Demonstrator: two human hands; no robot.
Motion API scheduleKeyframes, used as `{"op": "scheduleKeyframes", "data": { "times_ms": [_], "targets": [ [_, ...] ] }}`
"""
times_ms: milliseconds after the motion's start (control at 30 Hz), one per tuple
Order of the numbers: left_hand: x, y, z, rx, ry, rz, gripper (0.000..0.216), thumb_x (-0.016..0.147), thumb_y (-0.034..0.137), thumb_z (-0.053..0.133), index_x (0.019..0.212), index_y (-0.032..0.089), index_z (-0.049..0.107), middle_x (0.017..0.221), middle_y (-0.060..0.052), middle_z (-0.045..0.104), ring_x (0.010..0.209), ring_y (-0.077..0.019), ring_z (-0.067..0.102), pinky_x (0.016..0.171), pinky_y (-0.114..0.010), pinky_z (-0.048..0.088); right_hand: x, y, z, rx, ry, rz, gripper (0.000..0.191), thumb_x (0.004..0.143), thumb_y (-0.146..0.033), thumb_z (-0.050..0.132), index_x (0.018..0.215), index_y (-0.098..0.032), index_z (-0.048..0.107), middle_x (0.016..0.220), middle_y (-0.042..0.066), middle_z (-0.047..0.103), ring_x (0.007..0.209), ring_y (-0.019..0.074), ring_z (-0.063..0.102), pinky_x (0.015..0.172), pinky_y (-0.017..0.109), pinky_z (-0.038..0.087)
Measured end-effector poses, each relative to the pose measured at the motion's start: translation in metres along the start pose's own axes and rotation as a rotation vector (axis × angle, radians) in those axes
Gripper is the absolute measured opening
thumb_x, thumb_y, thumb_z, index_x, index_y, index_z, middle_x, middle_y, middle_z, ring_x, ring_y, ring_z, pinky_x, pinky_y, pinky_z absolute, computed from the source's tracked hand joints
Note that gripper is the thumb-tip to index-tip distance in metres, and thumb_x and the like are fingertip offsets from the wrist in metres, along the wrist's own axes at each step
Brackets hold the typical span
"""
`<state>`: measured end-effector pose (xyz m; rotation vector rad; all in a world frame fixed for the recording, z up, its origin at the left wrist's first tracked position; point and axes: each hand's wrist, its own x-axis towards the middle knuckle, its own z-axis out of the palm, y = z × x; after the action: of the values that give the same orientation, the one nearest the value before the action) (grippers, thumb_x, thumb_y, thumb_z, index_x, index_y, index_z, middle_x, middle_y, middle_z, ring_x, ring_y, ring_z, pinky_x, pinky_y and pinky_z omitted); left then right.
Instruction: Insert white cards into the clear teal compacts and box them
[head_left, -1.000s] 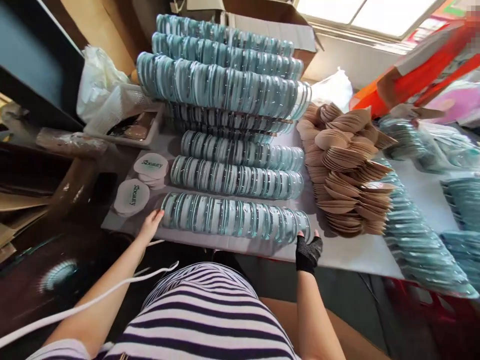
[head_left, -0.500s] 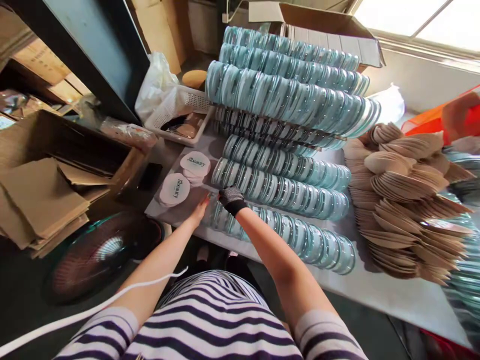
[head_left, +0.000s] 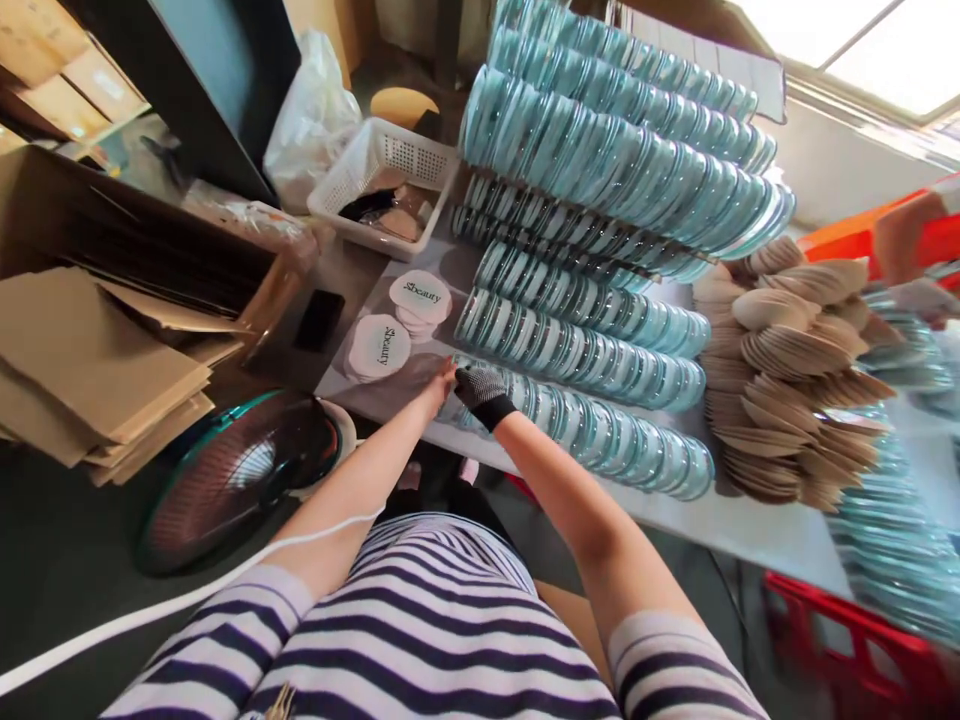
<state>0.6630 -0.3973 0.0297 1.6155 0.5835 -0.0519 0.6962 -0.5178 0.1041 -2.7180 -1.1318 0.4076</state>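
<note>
My left hand (head_left: 437, 384) and my right hand (head_left: 480, 392), which wears a black fingerless glove, meet at the left end of the nearest row of clear teal-tinted round cases (head_left: 600, 440) lying on the white table (head_left: 735, 520). Both hands press against that end of the row; their fingers are mostly hidden. Just left of them lie two small stacks of round white "Sbeauty" labels (head_left: 380, 347). More rows of the same cases (head_left: 592, 340) lie behind, with a tall pile of rows (head_left: 622, 150) at the back.
A heap of tan round puffs (head_left: 795, 370) sits right of the rows, more cases beyond it. A white basket (head_left: 386, 185), flat cardboard (head_left: 90, 370) and a round fan (head_left: 240, 470) are at the left. Another person's orange sleeve (head_left: 900, 230) shows at the far right.
My right hand moved from the right end of the nearest row to its left end, beside my left hand. The view swung left and down.
</note>
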Motion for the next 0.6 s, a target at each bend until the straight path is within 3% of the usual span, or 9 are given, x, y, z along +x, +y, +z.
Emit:
{"op": "scheduleKeyframes", "data": {
  "times_ms": [133,300,467,600],
  "targets": [
    [0.000,0.005,0.000,-0.032,0.006,-0.063,0.057,0.097,0.040,0.038,0.152,0.026,0.031,0.157,-0.002,0.030,0.146,-0.0221,0.024,0.118,-0.037,0.022,-0.042,-0.019,0.052,0.098,0.032,0.112,0.032,0.096,-0.032,0.039,0.113,-0.020,0.063,0.108,0.012,0.069,0.098,0.0221,0.065,0.075,0.028,0.044],
    [-0.003,0.005,0.000,-0.028,-0.001,-0.016,0.057,0.097,0.042,0.038,0.150,0.023,0.034,0.158,-0.002,0.028,0.147,-0.0207,0.023,0.118,-0.032,0.021,-0.055,-0.035,0.103,0.199,-0.030,0.196,0.033,0.098,-0.032,0.035,0.113,-0.020,0.063,0.107,0.011,0.071,0.096,0.0219,0.066,0.073,0.027,0.042],
    [-0.001,0.003,0.000,0.035,-0.004,-0.024,0.058,0.097,0.049,0.035,0.151,0.028,0.032,0.155,-0.001,0.036,0.143,-0.0200,0.032,0.114,-0.033,0.032,-0.053,-0.037,0.120,0.189,-0.074,0.193,0.034,0.099,-0.031,0.036,0.118,-0.021,0.063,0.106,0.011,0.072,0.098,0.0217,0.066,0.075,0.028,0.042],
    [-0.002,0.002,0.002,0.269,0.136,0.038,0.058,0.096,0.046,0.039,0.150,0.026,0.033,0.153,-0.006,0.040,0.142,-0.0219,0.033,0.115,-0.038,0.031,-0.061,-0.026,0.105,0.170,-0.075,0.156,0.033,0.098,-0.035,0.040,0.108,-0.021,0.068,0.104,0.010,0.072,0.094,0.0206,0.067,0.073,0.026,0.042]
  ]
}}
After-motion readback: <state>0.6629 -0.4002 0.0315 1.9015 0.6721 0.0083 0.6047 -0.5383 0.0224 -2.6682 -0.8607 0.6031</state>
